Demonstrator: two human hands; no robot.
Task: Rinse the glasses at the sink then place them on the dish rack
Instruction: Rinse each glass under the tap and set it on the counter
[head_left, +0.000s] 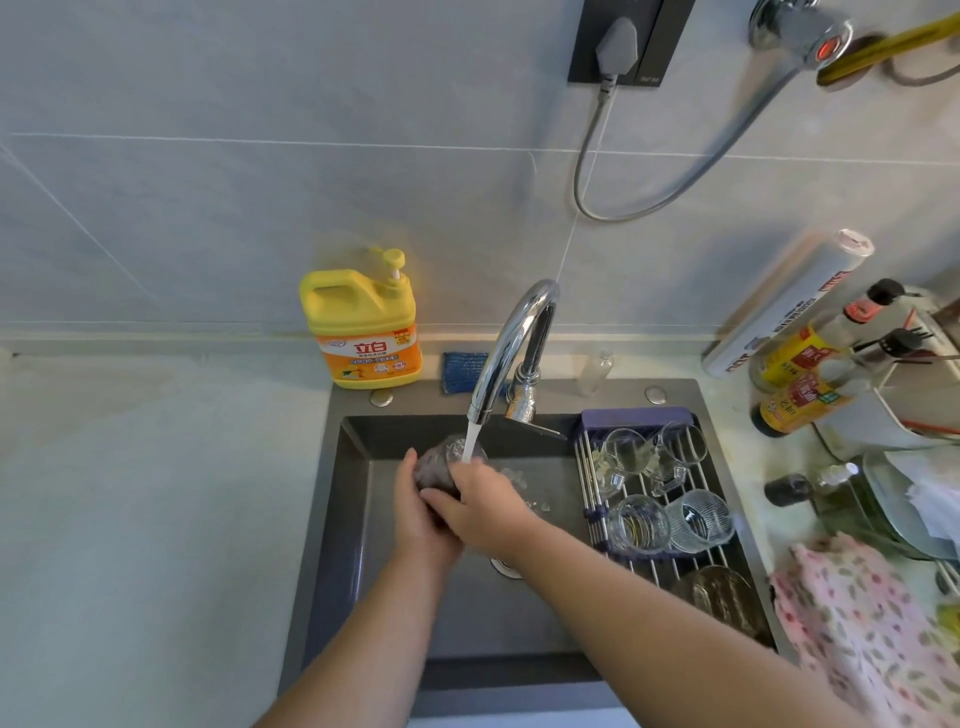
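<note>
Curling round one glass (448, 460), the left hand (418, 514) is gripping its side while the right hand (485, 506) is clasping it from three o'clock, under the faucet (511, 343) stream. Four glasses (636, 522) are sitting on the dish rack (636, 418) bridging the sink (332, 545) at three o'clock, with open basin lying toward six. One detergent bottle (363, 332) is standing at eleven.

The glass (451, 457) is mostly covered by the left hand (421, 512) and right hand (480, 506), and its rim blurs in the water (471, 441). The right forearm (597, 566) hides most of the drain (505, 567). The top edge cuts the socket (628, 41) and wall tap (800, 26); the right edge cuts the cloth (857, 634). Print on the bottles (800, 358) is too small to read
</note>
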